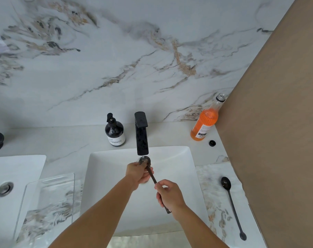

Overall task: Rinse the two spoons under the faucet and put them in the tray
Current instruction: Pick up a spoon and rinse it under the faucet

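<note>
A dark long-handled spoon (150, 173) is held over the white sink (177, 169), its bowl right under the black faucet (141, 135) where water runs. My right hand (170, 195) grips the handle. My left hand (138, 173) holds the bowl end, fingers around it. A second dark spoon (231, 203) lies on the marble counter to the right of the sink. A clear glass tray (50, 179) with nothing in it sits on the counter to the left of the sink.
A dark soap pump bottle (115, 131) stands left of the faucet. An open bottle of orange liquid (206, 120) leans at the back right, its black cap (212, 143) beside it. A second sink (12, 176) lies far left; a tan wall bounds the right.
</note>
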A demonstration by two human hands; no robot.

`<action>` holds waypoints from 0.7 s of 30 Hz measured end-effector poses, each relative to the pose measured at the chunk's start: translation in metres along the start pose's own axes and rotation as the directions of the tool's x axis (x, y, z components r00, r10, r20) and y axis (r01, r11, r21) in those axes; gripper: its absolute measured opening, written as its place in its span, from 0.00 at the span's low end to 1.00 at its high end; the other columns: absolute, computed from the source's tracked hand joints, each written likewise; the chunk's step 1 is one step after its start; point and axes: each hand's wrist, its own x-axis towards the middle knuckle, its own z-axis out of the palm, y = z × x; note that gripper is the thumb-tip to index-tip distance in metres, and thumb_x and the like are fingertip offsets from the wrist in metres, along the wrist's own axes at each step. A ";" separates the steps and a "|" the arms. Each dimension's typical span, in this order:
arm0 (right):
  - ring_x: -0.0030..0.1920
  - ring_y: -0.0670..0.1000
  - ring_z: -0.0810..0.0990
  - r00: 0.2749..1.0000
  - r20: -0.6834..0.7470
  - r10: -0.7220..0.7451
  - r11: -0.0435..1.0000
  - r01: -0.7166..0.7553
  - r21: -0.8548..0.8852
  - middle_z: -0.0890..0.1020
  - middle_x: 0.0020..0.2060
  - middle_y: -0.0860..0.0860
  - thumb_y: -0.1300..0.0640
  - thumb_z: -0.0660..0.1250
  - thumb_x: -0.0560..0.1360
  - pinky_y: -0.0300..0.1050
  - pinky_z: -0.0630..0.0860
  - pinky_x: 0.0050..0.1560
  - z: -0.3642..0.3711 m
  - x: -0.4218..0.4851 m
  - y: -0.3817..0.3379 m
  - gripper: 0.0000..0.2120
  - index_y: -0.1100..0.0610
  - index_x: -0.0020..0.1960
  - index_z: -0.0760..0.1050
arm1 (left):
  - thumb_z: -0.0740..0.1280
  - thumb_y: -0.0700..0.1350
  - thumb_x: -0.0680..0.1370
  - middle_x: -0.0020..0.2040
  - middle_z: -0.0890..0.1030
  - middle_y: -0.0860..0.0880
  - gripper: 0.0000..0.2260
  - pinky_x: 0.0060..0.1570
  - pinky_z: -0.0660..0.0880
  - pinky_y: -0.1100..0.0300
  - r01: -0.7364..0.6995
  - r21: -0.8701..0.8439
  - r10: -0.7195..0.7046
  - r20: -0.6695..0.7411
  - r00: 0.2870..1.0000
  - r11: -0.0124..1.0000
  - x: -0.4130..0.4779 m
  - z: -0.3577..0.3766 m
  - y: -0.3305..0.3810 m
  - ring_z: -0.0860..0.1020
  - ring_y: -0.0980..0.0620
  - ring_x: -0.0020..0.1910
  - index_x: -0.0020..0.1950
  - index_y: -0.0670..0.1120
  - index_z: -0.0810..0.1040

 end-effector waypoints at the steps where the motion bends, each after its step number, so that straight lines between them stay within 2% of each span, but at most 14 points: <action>1: 0.19 0.49 0.69 1.000 -0.005 -0.007 1.000 0.007 -0.004 0.77 0.23 0.49 0.57 0.63 0.77 0.39 0.69 0.24 -0.001 0.000 0.000 0.09 0.55 0.39 0.76 | 0.66 0.42 0.81 0.34 0.85 0.42 0.08 0.46 0.83 0.51 0.000 -0.014 0.000 0.026 1.000 1.000 -0.001 0.000 0.002 0.85 0.45 0.35 0.48 0.38 0.79; 3: 0.19 0.49 0.69 1.000 -0.016 -0.015 1.000 0.015 -0.019 0.77 0.24 0.50 0.57 0.63 0.77 0.38 0.68 0.23 -0.003 0.000 -0.001 0.09 0.55 0.39 0.76 | 0.60 0.37 0.82 0.40 0.86 0.40 0.08 0.40 0.83 0.54 0.027 -0.071 -0.019 0.122 0.992 0.997 -0.002 0.001 0.007 0.86 0.46 0.38 0.54 0.36 0.78; 6: 0.19 0.48 0.69 0.999 -0.024 -0.026 0.999 0.025 -0.043 0.78 0.25 0.51 0.57 0.63 0.78 0.39 0.68 0.23 -0.006 0.003 -0.003 0.09 0.56 0.40 0.76 | 0.57 0.30 0.81 0.45 0.85 0.39 0.09 0.41 0.82 0.57 0.085 -0.222 -0.029 0.243 0.970 0.971 -0.004 0.000 0.016 0.84 0.46 0.42 0.56 0.33 0.77; 9: 0.18 0.48 0.69 0.999 -0.009 -0.038 0.999 0.037 -0.031 0.78 0.25 0.52 0.57 0.63 0.78 0.38 0.68 0.23 -0.006 0.006 -0.006 0.08 0.60 0.43 0.77 | 0.65 0.34 0.80 0.45 0.85 0.37 0.05 0.37 0.83 0.58 0.042 -0.219 0.003 0.203 0.979 0.975 -0.003 0.003 0.018 0.85 0.46 0.40 0.52 0.34 0.78; 11: 0.18 0.47 0.70 0.999 -0.013 -0.034 0.999 0.034 -0.029 0.78 0.26 0.52 0.57 0.64 0.78 0.37 0.68 0.23 -0.005 0.008 -0.006 0.08 0.60 0.43 0.77 | 0.68 0.40 0.79 0.42 0.85 0.36 0.07 0.33 0.83 0.57 -0.040 -0.061 0.046 0.110 0.993 0.997 0.000 0.003 0.017 0.86 0.44 0.38 0.49 0.35 0.79; 13: 0.19 0.47 0.71 0.999 -0.025 -0.027 0.998 0.026 -0.055 0.79 0.26 0.52 0.57 0.65 0.77 0.36 0.69 0.23 -0.007 0.011 -0.005 0.08 0.59 0.43 0.78 | 0.67 0.43 0.80 0.39 0.83 0.35 0.11 0.37 0.84 0.53 -0.100 0.111 0.093 0.072 0.993 0.989 0.005 0.000 0.016 0.85 0.41 0.36 0.44 0.35 0.79; 14: 0.20 0.46 0.71 0.999 -0.028 -0.029 0.997 0.027 -0.077 0.80 0.27 0.52 0.56 0.65 0.77 0.36 0.70 0.23 -0.009 0.013 -0.004 0.07 0.58 0.43 0.79 | 0.66 0.42 0.81 0.39 0.82 0.34 0.11 0.39 0.83 0.52 -0.101 0.138 0.089 0.090 0.992 0.985 0.007 -0.002 0.016 0.84 0.40 0.35 0.44 0.35 0.78; 17: 0.21 0.43 0.73 0.995 -0.034 -0.090 0.973 0.081 -0.217 0.81 0.27 0.50 0.54 0.65 0.77 0.34 0.71 0.26 -0.015 0.020 -0.002 0.08 0.56 0.42 0.78 | 0.59 0.34 0.82 0.44 0.81 0.34 0.07 0.41 0.85 0.53 -0.003 0.059 -0.011 0.238 0.971 0.998 0.008 -0.011 0.023 0.86 0.42 0.41 0.50 0.34 0.76; 19: 0.24 0.44 0.74 0.988 -0.040 -0.151 0.938 0.131 -0.320 0.80 0.28 0.50 0.54 0.66 0.78 0.35 0.70 0.28 -0.022 0.024 -0.002 0.08 0.55 0.41 0.78 | 0.57 0.27 0.80 0.50 0.82 0.35 0.10 0.47 0.84 0.52 0.051 0.028 -0.057 0.320 0.946 0.998 0.006 -0.016 0.029 0.85 0.41 0.48 0.54 0.33 0.77; 21: 0.26 0.49 0.73 0.978 -0.043 -0.203 0.902 0.170 -0.397 0.78 0.28 0.50 0.54 0.66 0.78 0.40 0.70 0.30 -0.031 0.028 -0.005 0.07 0.54 0.42 0.78 | 0.57 0.23 0.78 0.53 0.81 0.36 0.14 0.46 0.84 0.53 0.068 -0.029 -0.055 0.339 0.939 0.997 0.005 -0.015 0.031 0.83 0.40 0.52 0.56 0.33 0.77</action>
